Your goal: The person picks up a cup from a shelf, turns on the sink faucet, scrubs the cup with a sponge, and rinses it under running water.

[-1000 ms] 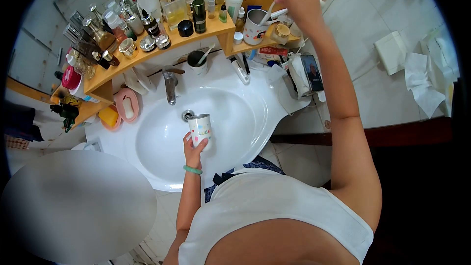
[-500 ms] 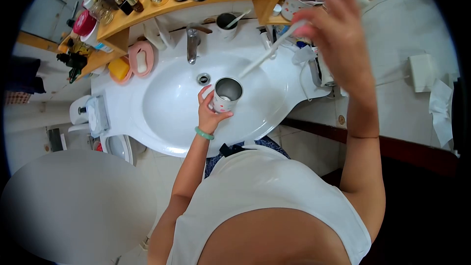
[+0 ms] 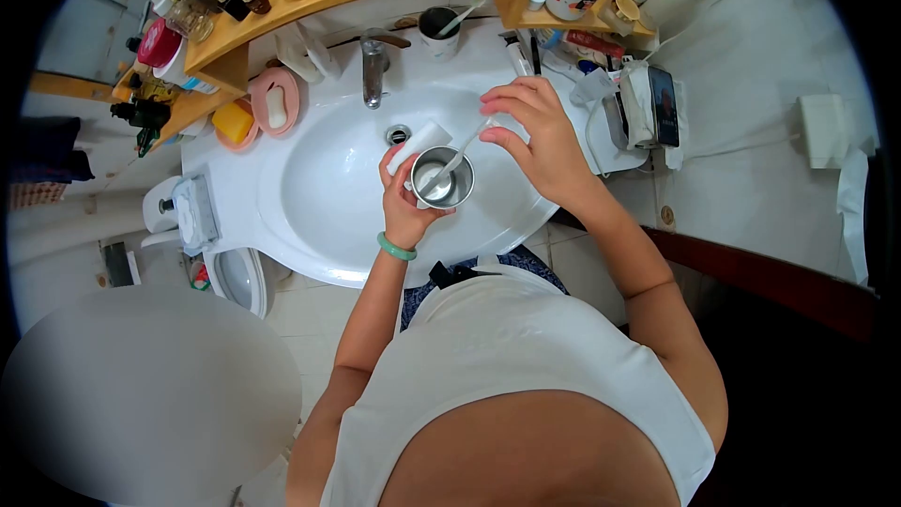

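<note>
The left arm (image 3: 363, 343) reaches forward with a slight bend at the elbow, and the left hand (image 3: 407, 205) is curled in a grip, fingers on one side and thumb on the other. The right arm (image 3: 646, 293) bends more, its forearm slanting inward, while the right hand (image 3: 540, 136) pinches between thumb and index finger (the other fingers arch loosely alongside).

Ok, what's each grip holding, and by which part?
Left grip: cup, by its side; white cylinder alongside, hold unclear. Right grip: slim white stick, by its upper end.
</note>
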Motion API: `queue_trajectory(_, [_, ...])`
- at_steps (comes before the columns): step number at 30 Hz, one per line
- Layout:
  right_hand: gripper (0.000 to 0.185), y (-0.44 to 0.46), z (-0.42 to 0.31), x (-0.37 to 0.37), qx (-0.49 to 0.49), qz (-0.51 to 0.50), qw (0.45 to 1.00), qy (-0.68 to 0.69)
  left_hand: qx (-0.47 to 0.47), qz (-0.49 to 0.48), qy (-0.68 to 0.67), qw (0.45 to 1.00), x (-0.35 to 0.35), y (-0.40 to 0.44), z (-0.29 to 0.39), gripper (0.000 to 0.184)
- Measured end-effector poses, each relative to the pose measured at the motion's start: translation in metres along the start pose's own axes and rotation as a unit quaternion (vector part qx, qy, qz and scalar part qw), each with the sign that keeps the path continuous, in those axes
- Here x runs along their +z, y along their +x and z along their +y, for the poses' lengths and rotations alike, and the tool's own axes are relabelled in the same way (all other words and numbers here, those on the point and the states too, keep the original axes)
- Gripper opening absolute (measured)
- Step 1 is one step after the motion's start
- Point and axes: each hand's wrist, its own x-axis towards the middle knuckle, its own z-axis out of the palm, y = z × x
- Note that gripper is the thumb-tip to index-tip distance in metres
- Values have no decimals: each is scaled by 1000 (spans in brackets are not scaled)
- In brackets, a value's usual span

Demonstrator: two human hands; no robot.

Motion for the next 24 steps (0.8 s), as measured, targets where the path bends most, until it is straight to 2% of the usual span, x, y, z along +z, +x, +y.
queue_trajectory(2, [29,-7,5,0,31,11,998,48,-8,10,-28,1000,2,1,0,92])
queue_trajectory(4, [45,-21,16,6,200,-12,939,279,-8,20,-46,999,5,3,0,91])
queue_trajectory(6, [63,-45,35,32,217,-40,904,365,-13,41,-101,994,12,6,-4,91])
queue_trajectory(8, [80,-58,23,47,173,-52,930,319,-25,44,-119,992,19,7,-9,91])
queue_trajectory(10, [87,-64,8,62,182,-17,944,273,-34,41,-111,992,25,10,-8,90])
queue_trajectory(13, [87,-71,16,86,209,61,947,235,-21,39,-65,997,36,13,-17,90])
queue_trajectory(14, [87,-71,16,83,206,78,951,219,25,12,26,999,33,14,-17,89])
queue_trajectory(15, [85,-70,16,77,207,74,950,222,44,-2,13,999,35,16,-10,89])
queue_trajectory(17, [83,-68,25,57,205,83,952,211,-96,-15,-111,989,37,18,10,84])
queue_trajectory(18, [84,-69,30,46,216,103,945,222,-85,-25,-117,989,37,19,9,84])
queue_trajectory(20, [83,-70,50,25,238,126,937,225,-85,16,-114,990,30,17,6,68])
queue_trajectory(21, [82,-59,48,-2,231,162,915,290,-81,13,-116,990,24,16,2,68])
queue_trajectory(22, [81,-56,60,-22,240,178,926,232,-111,29,-114,987,18,14,-2,66])
queue_trajectory(23, [81,-52,74,-40,232,201,923,233,-143,45,-111,982,13,11,-4,65])
queue_trajectory(24, [81,-48,87,-56,266,234,920,171,-143,54,-91,984,9,8,-4,55])
